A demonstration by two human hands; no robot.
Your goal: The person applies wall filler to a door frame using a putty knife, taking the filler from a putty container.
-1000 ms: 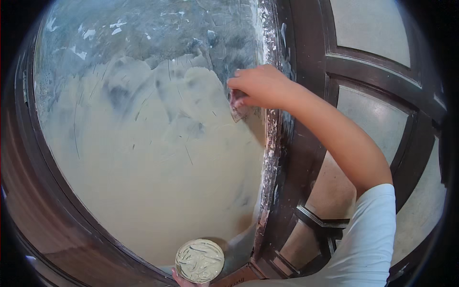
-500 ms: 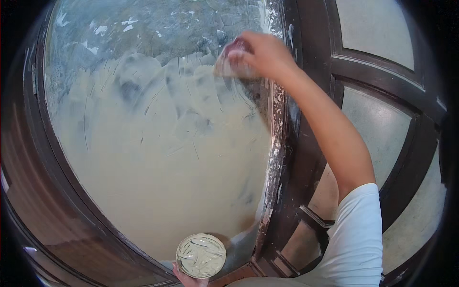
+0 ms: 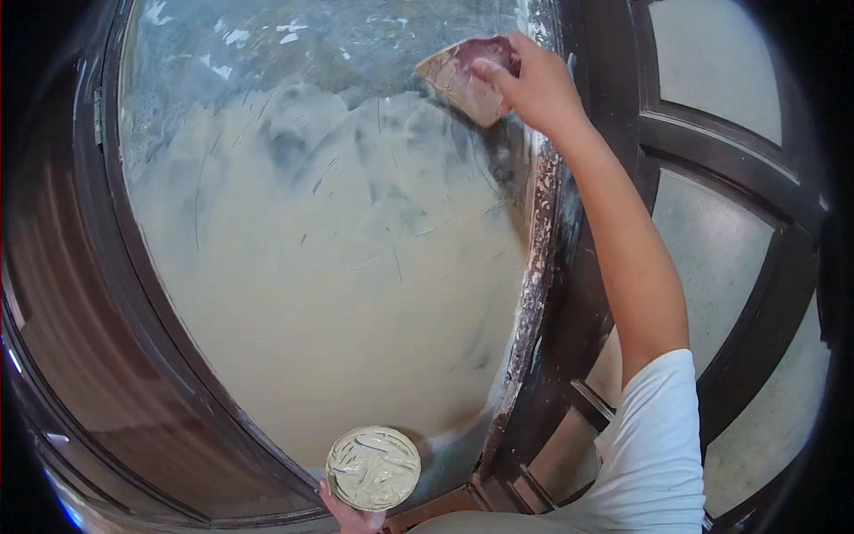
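Note:
My right hand (image 3: 544, 87) is raised at the upper right of the wall, thumb and fingers closed on a flat putty spreader (image 3: 470, 82). The spreader is pinkish, smeared with cream paste, and tilted with its broad edge toward the lower left. Whether that edge touches the wall I cannot tell. Low in the view, my left hand (image 3: 349, 514) grips a round tub (image 3: 374, 468) of cream putty from below and the left side. Most of that hand is hidden by the tub. Cream putty covers the lower wall surface (image 3: 338, 303); streaks thin out toward the bluish-grey upper part.
A worn dark wooden frame (image 3: 541, 222) with chipped, putty-spotted edges borders the wall on the right. Beyond it stands a dark door or window frame with pale panels (image 3: 712, 240). Brown glossy wooden panelling (image 3: 89, 356) runs along the left.
My right hand has swung the spreader so its face now shows, and the blur is gone. The whole view has shifted slightly. The left hand still holds the tub low down.

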